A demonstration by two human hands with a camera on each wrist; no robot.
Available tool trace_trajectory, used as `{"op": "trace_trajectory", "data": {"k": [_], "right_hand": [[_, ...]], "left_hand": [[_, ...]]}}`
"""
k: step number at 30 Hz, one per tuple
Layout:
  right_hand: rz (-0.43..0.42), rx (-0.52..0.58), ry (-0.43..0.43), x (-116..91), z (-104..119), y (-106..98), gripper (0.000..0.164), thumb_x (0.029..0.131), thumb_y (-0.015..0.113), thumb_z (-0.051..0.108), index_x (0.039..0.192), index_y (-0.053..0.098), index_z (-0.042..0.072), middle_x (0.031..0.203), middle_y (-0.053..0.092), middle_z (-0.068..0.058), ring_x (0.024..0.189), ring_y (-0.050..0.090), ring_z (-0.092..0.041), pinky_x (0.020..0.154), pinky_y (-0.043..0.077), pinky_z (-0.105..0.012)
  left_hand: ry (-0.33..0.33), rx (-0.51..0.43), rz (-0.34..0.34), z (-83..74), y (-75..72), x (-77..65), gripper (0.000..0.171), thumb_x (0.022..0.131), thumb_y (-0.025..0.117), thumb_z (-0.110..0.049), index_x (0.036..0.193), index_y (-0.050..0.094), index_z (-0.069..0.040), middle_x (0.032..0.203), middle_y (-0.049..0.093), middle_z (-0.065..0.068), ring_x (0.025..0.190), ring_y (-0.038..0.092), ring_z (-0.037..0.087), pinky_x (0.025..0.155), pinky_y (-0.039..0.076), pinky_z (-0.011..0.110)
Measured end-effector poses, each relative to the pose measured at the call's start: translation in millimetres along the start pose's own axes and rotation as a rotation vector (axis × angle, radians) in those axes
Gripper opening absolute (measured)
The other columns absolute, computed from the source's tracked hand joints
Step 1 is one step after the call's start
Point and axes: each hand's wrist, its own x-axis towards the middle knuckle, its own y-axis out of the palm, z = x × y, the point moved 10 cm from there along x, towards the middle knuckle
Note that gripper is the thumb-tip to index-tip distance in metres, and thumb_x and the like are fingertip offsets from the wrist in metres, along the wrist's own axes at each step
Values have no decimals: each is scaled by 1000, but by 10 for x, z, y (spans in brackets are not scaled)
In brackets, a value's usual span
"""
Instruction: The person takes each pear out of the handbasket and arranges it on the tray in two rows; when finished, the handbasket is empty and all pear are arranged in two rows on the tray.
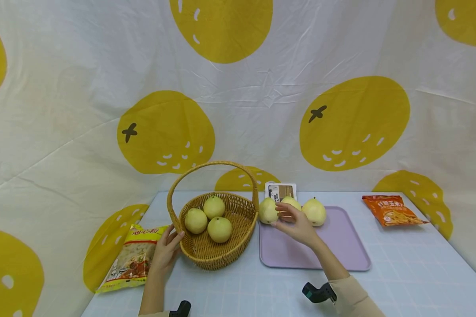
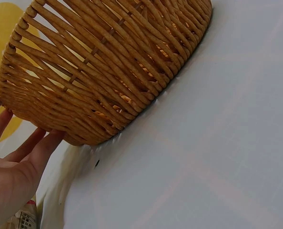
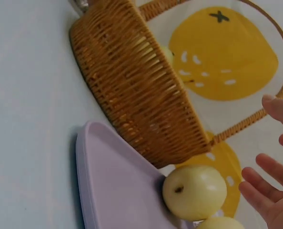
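Observation:
A wicker basket with a tall arched handle holds three pale yellow-green pears. At its left side, by the foot of the handle, my left hand touches the outer wall. The left wrist view shows those fingers laid fairly straight against the weave. On the lilac tray, three more pears sit along the far left edge. My right hand hovers over them with fingers spread, nearest the left pear. The right wrist view shows a gap between hand and pear.
A yellow food bag lies on the left side of the table, beside my left forearm. Far right lies an orange snack bag. A white and brown packet stands behind the tray, against the printed cloth backdrop.

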Motion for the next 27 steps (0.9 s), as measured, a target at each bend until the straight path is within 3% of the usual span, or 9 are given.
{"op": "trace_trajectory", "data": {"k": [4,12,16,27], "right_hand": [[23,23,6,13,82,111,57,81,71,-1,130,44,-12,120,52,-34,106,51,-51,91,43,-54],[40,83,-30,72,-92,316,58,80,73,2,131,46,-7,121,53,-30,106,52,-49,91,43,-53],[62,103,-39,89,-76,422,60,80,72,1,132,45,-8,120,53,-30,107,51,-49,92,42,-55],[107,85,-57,103,357,650,54,82,69,-1,130,46,-9,119,55,-27,106,53,-45,92,41,-56]], "left_hand": [[-1,1,-3,9,-2,1,73,94,59,-25,152,16,-15,147,29,19,107,52,7,81,49,25],[11,4,8,-2,9,3,72,95,58,-25,152,17,-15,147,30,19,109,51,9,82,48,26],[13,-2,6,-2,8,8,71,95,58,-24,152,18,-15,146,30,19,110,51,10,81,49,26],[4,45,-1,-8,4,-6,75,94,59,-29,152,14,-15,148,27,21,124,41,26,82,48,25]]}}
